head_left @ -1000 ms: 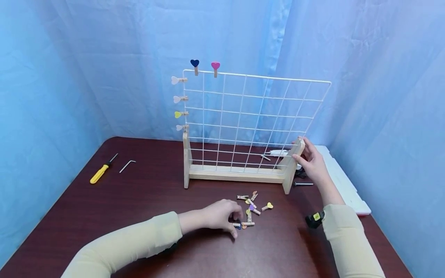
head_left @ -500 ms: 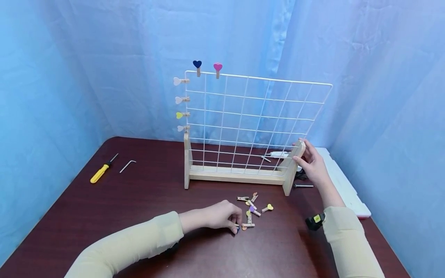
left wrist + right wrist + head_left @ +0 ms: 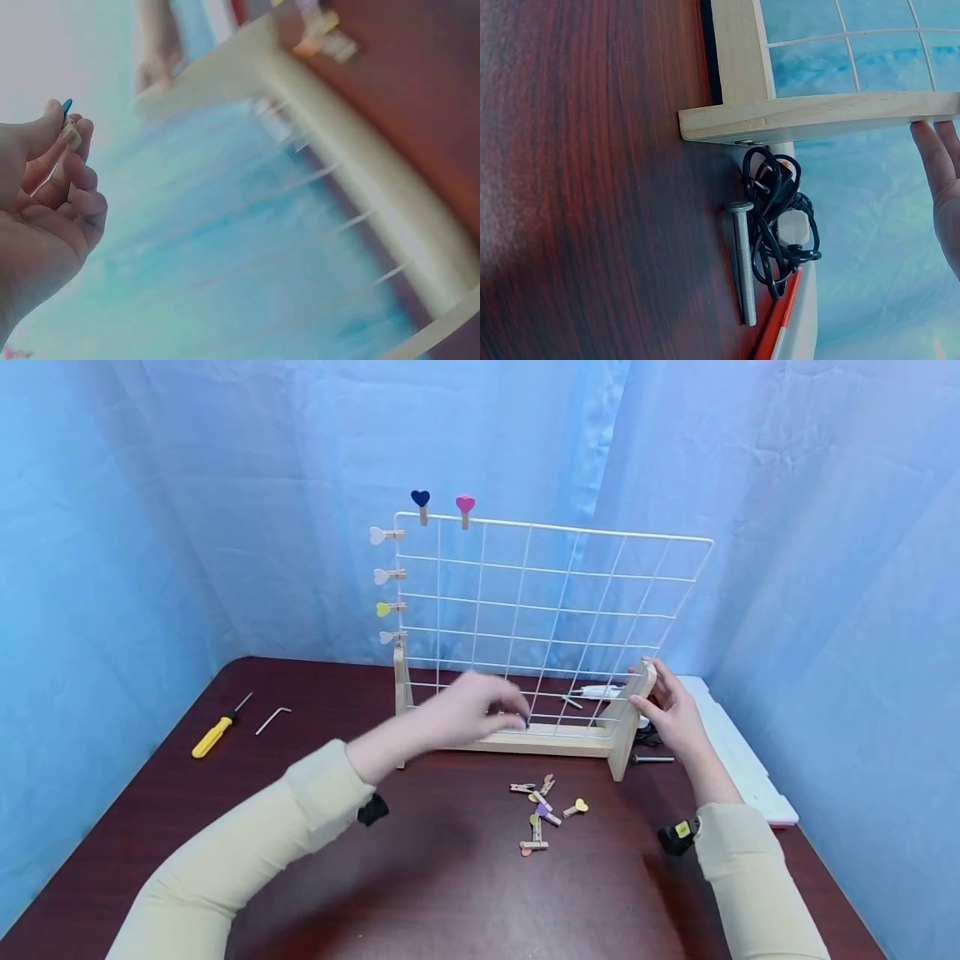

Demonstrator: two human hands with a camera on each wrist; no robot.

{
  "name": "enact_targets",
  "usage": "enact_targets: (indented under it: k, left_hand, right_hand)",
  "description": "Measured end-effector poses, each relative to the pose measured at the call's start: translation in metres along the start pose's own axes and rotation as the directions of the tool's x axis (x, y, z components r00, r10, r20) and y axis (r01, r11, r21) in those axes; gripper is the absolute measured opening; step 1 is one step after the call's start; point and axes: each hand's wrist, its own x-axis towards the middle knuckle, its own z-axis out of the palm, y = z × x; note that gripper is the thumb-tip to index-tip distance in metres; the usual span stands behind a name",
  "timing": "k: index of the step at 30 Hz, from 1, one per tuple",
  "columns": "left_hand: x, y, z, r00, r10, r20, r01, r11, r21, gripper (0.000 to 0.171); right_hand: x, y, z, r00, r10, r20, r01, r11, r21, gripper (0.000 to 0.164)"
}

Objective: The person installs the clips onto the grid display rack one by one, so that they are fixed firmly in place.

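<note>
A dark blue clothespin [image 3: 72, 133] is pinched between the thumb and fingers of my left hand [image 3: 480, 708], which is raised in front of the white wire grid [image 3: 558, 607]. My right hand [image 3: 677, 714] grips the top of the wooden stand's right upright [image 3: 627, 727]. Heart clothespins line the grid's left edge, among them a yellow one [image 3: 384, 609]. On its top wire sit a dark blue clothespin [image 3: 421, 502] and a pink clothespin [image 3: 466, 507]. Several loose clothespins [image 3: 551, 817] lie on the table before the stand.
A yellow screwdriver [image 3: 213, 737] and a hex key [image 3: 272, 721] lie at the left. Beyond the right upright are a long bolt [image 3: 742, 262], a coiled black cable [image 3: 769, 225] and a white board [image 3: 738, 760]. Blue curtains [image 3: 300, 510] hang around the table.
My left hand has closed on the dark blue clothespin beside the loose pile and lifted it up toward the grid. The right hand keeps its grip on the upright.
</note>
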Motion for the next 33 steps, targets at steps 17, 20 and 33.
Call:
enact_targets:
  k: [17,20,33]
  left_hand:
    - [0.081,0.016,-0.15,0.911,-0.03,-0.411,0.106,0.981,0.162,0.019]
    - [0.087,0.011,-0.16,0.887,-0.077,-0.455,0.195,0.956,0.219,0.02]
    - [0.099,-0.004,-0.163,0.849,-0.287,-0.444,0.383,0.912,0.144,0.017]
  right_hand:
    - [-0.004,-0.02,0.003,1.0,0.001,-0.005,-0.001,1.0,0.012,0.063]
    - [-0.004,-0.017,0.003,1.0,0.005,-0.002,-0.005,1.0,-0.004,0.063]
    - [0.0,0.001,0.0,1.0,-0.014,0.01,0.014,1.0,-0.011,0.063]
